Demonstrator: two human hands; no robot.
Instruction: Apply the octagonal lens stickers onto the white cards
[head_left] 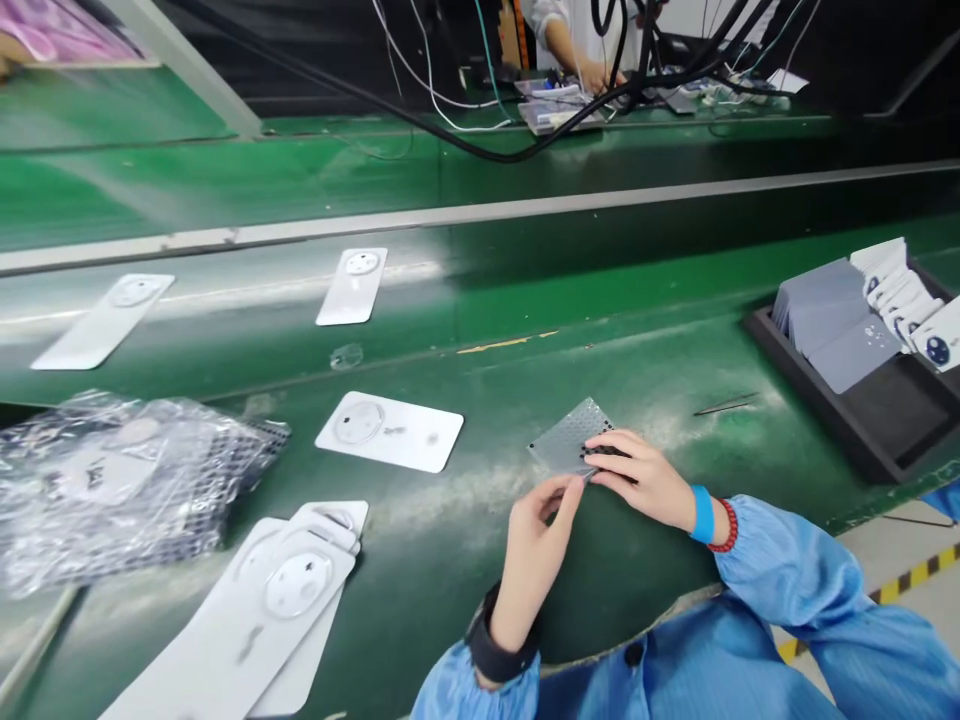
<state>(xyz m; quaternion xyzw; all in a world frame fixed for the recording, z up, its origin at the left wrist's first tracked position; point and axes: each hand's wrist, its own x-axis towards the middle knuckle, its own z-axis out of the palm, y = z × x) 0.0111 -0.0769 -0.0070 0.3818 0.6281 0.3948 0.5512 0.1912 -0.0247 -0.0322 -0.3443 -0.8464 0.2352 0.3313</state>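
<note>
On the green bench lies a translucent sheet with small black dots (568,432), its corner pointing away from me. My left hand (538,530) pinches at the sheet's near edge with thumb and index finger. From the right, my right hand (643,476) bends its fingers over the dotted edge and grips the sheet there. The two hands' fingertips nearly meet; whatever small piece may be between them is hidden. Left of the hands, a white phone-shaped panel with a round camera ring (390,430) lies flat.
Several stacked white panels (247,620) and a clear plastic bag (135,480) lie at left. Two more panels (354,287) rest on the belt (510,270). Tweezers (726,404) and a black tray (832,400) of cards are at right. Across the bench, a person's hand (596,75) works behind cables.
</note>
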